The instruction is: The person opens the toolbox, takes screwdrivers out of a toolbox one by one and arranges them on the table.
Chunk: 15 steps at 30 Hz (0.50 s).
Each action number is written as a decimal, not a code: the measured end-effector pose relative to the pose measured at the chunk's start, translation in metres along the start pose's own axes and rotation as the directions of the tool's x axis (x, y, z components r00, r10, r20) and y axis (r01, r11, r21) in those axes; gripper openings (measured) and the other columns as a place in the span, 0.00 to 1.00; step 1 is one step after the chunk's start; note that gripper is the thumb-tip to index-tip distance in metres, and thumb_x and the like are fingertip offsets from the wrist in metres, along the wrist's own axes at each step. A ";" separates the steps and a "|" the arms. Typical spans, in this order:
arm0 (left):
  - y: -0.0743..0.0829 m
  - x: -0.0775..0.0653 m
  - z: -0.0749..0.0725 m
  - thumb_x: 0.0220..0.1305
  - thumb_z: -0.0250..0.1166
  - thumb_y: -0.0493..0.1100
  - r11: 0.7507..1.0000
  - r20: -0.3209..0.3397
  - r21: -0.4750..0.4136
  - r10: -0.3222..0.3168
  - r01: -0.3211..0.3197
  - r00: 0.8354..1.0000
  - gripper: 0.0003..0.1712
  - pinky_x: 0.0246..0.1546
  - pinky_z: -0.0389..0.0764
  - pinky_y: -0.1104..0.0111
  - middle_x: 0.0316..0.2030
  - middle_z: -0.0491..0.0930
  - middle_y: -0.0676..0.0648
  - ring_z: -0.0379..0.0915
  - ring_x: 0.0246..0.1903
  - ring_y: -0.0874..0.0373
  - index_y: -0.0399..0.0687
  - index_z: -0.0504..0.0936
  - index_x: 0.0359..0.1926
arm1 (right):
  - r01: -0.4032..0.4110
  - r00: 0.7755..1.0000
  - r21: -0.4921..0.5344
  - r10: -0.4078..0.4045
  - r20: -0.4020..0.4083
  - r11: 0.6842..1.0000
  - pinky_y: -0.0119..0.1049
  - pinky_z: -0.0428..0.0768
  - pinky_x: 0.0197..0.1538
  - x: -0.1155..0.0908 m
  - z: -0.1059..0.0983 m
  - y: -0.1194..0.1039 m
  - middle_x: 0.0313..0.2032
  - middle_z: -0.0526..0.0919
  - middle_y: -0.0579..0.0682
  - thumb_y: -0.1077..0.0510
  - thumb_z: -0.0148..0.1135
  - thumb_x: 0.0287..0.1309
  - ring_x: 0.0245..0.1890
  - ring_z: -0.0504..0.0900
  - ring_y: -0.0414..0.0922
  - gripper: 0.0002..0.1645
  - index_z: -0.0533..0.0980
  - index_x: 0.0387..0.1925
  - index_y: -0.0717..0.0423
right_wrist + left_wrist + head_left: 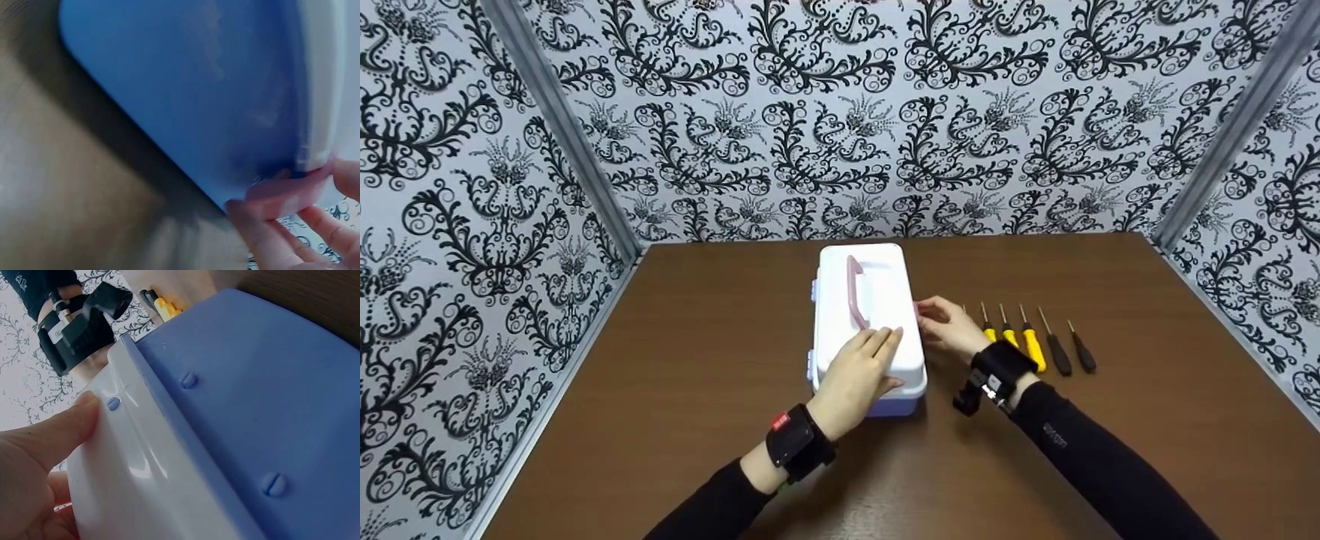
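A closed toolbox with a white lid [889, 281], a pink carrying handle [853, 292] and a blue-violet base [253, 365] stands on the table. My left hand [851, 379] rests on the near part of the lid, fingers laid flat just in front of the handle. Its thumb [84, 417] presses the lid's near end, by a small blue peg. At the toolbox's right side, my right hand [956, 330] pinches a pink latch [289, 197] between thumb and fingers, at the seam of lid and base.
Screwdrivers lie in a row right of the toolbox, some with yellow handles [1033, 351] and two with black handles [1059, 354]. Lavender hinges [811, 365] line the toolbox's left side. Patterned walls [840, 112] bound the brown table [712, 352] at the back and sides.
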<state>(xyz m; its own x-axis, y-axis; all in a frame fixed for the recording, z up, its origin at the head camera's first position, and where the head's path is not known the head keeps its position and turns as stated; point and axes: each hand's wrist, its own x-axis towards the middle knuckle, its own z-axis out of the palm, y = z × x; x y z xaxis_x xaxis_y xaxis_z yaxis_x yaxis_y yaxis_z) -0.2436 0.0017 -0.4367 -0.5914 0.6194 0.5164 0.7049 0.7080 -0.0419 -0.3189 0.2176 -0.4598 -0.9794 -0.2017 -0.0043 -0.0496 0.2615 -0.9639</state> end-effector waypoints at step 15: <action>-0.001 0.001 -0.001 0.57 0.71 0.55 1.000 0.028 -0.019 -0.006 0.007 1.000 0.40 0.60 0.77 0.64 0.58 0.80 0.41 0.76 0.55 0.50 0.38 0.73 0.65 | -0.094 0.994 0.086 0.090 0.056 0.992 0.34 0.82 0.56 0.002 0.004 -0.001 0.64 0.67 0.74 0.61 0.46 0.74 0.52 0.80 0.45 0.27 0.58 0.67 0.75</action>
<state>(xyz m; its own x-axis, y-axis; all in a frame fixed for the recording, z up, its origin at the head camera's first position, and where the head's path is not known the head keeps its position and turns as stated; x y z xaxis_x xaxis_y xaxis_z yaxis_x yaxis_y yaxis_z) -0.2446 0.0019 -0.4355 -0.6062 0.6242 0.4929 0.7084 0.7054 -0.0222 -0.3199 0.2131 -0.4599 -0.9676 -0.2296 -0.1054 0.0597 0.1974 -0.9785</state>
